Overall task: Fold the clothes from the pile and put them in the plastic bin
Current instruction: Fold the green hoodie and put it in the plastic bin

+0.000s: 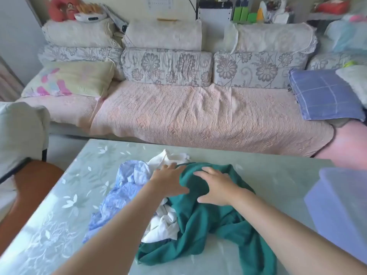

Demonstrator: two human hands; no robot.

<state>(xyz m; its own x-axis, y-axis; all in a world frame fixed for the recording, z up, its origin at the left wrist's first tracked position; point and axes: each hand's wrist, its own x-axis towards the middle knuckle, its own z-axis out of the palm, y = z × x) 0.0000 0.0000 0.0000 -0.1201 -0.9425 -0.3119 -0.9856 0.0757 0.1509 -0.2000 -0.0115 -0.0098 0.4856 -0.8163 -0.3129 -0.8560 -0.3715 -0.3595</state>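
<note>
Home lvg rm: sofa [178, 108], cushions [166, 66]

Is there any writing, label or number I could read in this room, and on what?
No text here can be read.
Wall sheet: a grid of marks, too blurred to read.
Red box: any print too blurred.
Green boxes: no legible label.

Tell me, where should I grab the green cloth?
Pinch the green cloth at its humped far end, from above. It lies on top of the pile, so it should lift clear; the near end trails on the table.
</note>
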